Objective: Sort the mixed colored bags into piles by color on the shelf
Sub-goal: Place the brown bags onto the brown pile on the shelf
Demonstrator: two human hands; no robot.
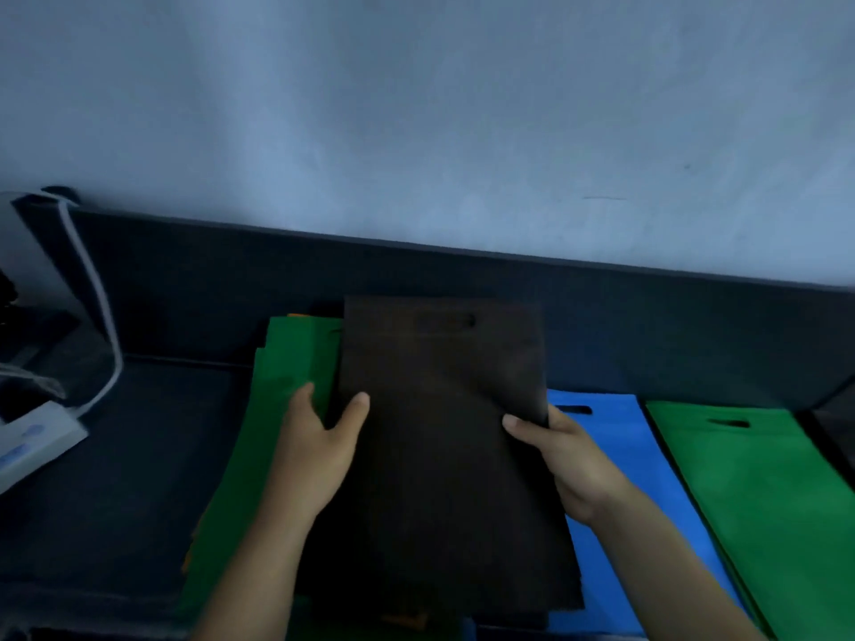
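Note:
A dark brown flat bag (439,437) with a cut-out handle is held over the mixed pile in the middle of the dark shelf (115,478). My left hand (319,451) grips its left edge, thumb on top. On the right edge, my right hand (564,460) pinches it the same way. Under it lies a green bag (277,390) of the mixed pile, with a bit of orange showing at the bottom. To the right lie a blue bag pile (615,455), then a green bag pile (758,501), and a dark pile (833,432) at the frame's edge.
A white power strip (32,441) with a white cable (92,307) sits at the left end of the shelf. A dark back panel (416,279) runs along the shelf under a pale wall.

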